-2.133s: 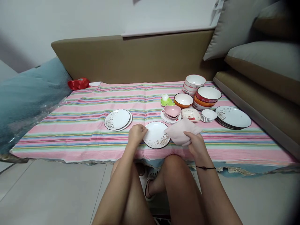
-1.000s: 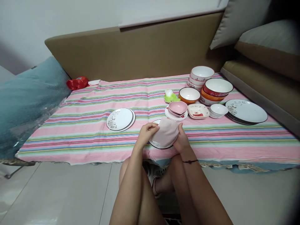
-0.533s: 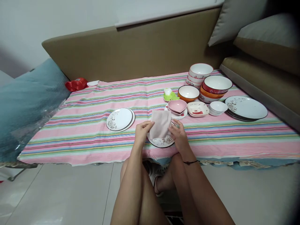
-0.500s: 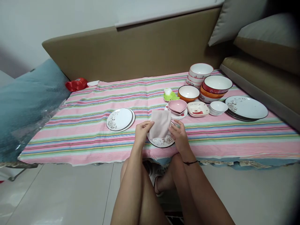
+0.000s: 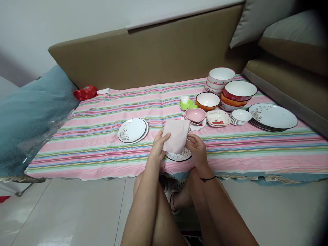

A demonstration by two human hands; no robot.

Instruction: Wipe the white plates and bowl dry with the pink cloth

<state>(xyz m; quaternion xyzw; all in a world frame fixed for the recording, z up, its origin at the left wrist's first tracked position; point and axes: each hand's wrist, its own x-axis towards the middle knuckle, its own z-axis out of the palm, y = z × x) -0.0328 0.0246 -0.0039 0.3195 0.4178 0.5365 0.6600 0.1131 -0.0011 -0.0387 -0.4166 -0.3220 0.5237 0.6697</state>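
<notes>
A folded pale pink cloth is held up between my two hands, above a white plate with brown flowers and a dark rim. My left hand grips the cloth's left edge, thumb on the front face and fingers behind. On the right edge, my right hand pinches the cloth with its fingertips. The cloth covers most of the plate below it. Just behind the cloth stand pink bowls on small white plates with red flowers.
Two white plates lie to the left on the striped cloth. Stacked bowls, square dishes, small white bowls and large plates stand to the right. A red bundle lies at the back left.
The cloth has been lifted slightly and tilted off the plate. My left hand now wraps further around its edge, and my right fingers have curled in behind its right side.
</notes>
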